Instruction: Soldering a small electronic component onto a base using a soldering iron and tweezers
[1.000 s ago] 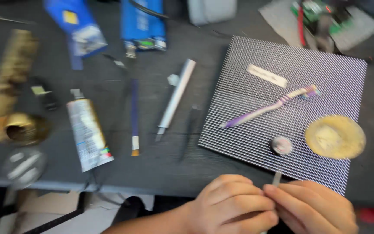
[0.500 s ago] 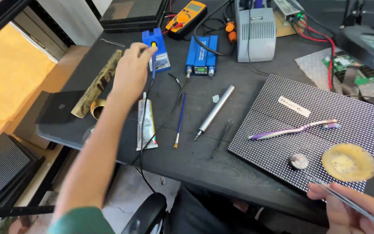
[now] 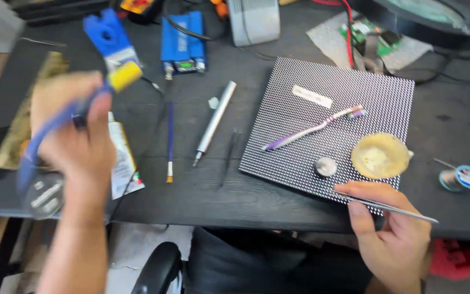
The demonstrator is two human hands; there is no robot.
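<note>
Blue-handled soldering iron (image 3: pixel 77 117) in the left hand (image 3: pixel 74 144), left third of the frame. I read the fist as clenched round the handle; the yellow collar of the tool sticks out above the knuckles toward the upper left, the blue cord end runs down past the wrist. Motion blur here, so the tip itself I cannot make out. Iron sits wholly inside the grip, raised above the black worktable (image 3: pixel 208 190), not touching it.

Right hand (image 3: pixel 393 234), lower right of the frame, pinches metal tweezers (image 3: pixel 387 208) between thumb and forefinger. Tweezers lie nearly flat, long end pointing right, running out past the fingers. Thumb rests at the near edge of the dotted LED panel (image 3: pixel 327 87).

On the panel: a purple toothbrush (image 3: pixel 314 129) lying diagonally at centre, a small round metal disc (image 3: pixel 326 166) just above my thumb, a yellowish round tin of flux (image 3: pixel 379 156) to its right, close to the tweezers but apart from them.

Centre of the table: a silver pen-shaped tool (image 3: pixel 214 122), a thin blue brush (image 3: pixel 169 141), a pair of dark tweezers (image 3: pixel 228 158). A flattened tube (image 3: pixel 125 163) lies just right of the left hand. Solder spool (image 3: pixel 462 178) at right edge. Blue holder (image 3: pixel 183 43) at upper centre.
</note>
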